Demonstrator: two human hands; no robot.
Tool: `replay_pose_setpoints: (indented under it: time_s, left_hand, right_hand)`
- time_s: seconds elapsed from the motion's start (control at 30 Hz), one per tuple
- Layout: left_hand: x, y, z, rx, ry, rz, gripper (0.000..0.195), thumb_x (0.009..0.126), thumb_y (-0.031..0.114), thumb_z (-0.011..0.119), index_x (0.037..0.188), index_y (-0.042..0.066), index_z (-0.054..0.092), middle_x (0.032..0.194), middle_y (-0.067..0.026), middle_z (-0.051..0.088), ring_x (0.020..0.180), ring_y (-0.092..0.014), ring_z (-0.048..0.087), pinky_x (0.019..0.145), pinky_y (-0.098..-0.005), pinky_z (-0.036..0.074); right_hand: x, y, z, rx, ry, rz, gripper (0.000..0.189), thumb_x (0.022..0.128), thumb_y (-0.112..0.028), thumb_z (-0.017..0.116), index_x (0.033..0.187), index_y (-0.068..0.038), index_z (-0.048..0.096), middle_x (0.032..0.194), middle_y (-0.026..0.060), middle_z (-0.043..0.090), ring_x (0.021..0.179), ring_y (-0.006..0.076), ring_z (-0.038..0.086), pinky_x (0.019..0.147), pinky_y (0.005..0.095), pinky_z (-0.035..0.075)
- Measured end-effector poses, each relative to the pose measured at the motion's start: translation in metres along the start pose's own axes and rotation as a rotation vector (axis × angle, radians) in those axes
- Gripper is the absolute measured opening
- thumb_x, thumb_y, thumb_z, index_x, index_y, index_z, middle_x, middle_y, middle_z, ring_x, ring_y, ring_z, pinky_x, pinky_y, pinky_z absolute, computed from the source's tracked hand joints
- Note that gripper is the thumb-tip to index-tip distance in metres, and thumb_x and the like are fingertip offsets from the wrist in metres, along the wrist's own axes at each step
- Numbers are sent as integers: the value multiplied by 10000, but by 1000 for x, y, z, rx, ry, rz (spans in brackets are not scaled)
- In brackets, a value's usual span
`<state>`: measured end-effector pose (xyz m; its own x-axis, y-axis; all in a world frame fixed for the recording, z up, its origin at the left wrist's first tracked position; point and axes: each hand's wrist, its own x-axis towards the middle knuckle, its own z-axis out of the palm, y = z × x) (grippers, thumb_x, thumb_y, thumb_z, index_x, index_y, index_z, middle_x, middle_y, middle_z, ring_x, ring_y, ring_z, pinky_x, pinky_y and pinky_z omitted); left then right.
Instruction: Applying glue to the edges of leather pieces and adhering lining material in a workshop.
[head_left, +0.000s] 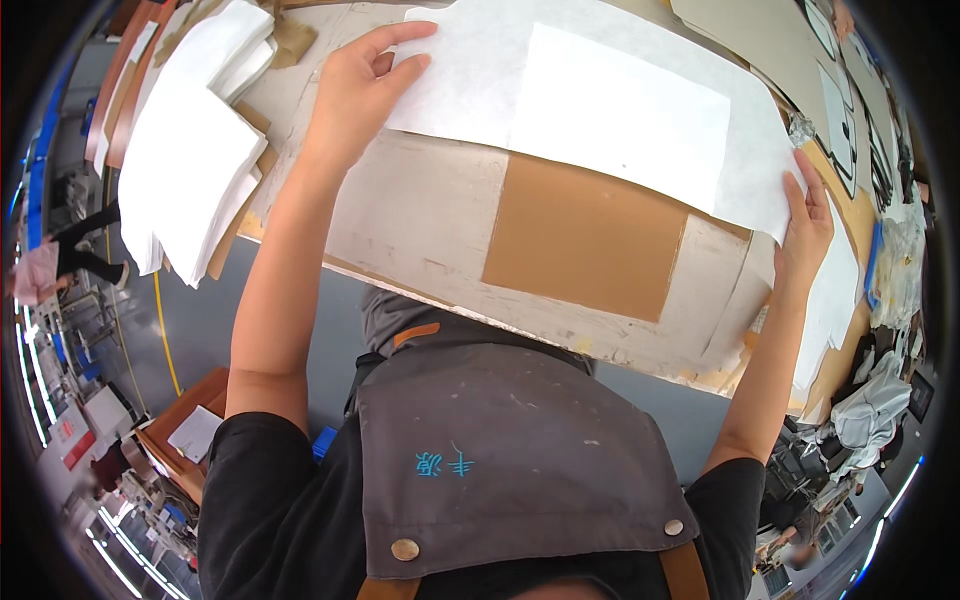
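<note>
A large, thin white sheet (465, 82), perhaps paper or nonwoven material, spans the far side of the worktable between my hands. A brighter white rectangular piece (622, 112) lies against its middle, meeting its near edge. My left hand (360, 90) is at the sheet's left end, thumb and index fingertips over it and another finger curled between them. My right hand (808, 217) grips the right end, thumb on the near face. Just below the sheet's near edge, a brown rectangular panel (585, 236) lies flat on the grey-topped worktable (420, 195); the sheet hides its far part.
A thick stack of white sheets (187, 142) overhangs the table's left end. More white sheets (832, 307) lie beyond my right forearm. Black-edged flat pieces (840, 127) rest on another surface at upper right. At left, a person (45, 270) is on the floor. My grey apron bears writing.
</note>
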<state>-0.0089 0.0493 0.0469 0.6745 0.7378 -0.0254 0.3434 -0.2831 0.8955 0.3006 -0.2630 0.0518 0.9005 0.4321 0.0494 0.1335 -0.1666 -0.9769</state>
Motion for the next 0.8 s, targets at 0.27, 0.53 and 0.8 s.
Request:
replay_pose_setpoints:
  time_s: [0.27, 0.53, 0.8]
  left_hand:
    - [1, -11, 9, -9, -31, 4, 291, 896, 82, 606, 1184, 66, 642, 728, 16, 608, 695, -30, 528, 626, -183, 395]
    - [3, -13, 8, 52, -22, 10, 292, 895, 84, 602, 1184, 70, 644, 707, 31, 593, 670, -28, 510, 631, -188, 391]
    - [5, -13, 11, 66, -30, -18, 290, 896, 93, 597, 1181, 72, 648, 700, 35, 579, 661, -24, 489, 629, -189, 375]
  right_hand:
    - [3, 9, 0, -14, 5, -17, 321, 890, 5, 607, 1211, 12, 612, 1134, 97, 656, 907, 87, 627, 795, 187, 493]
    - [2, 11, 1, 10, -4, -8, 331, 893, 10, 602, 1223, 25, 596, 1131, 109, 655, 907, 88, 628, 790, 186, 494]
    - [1, 15, 1, -19, -8, 16, 327, 884, 8, 615, 1211, 22, 608, 1108, 90, 654, 910, 78, 613, 792, 180, 484]
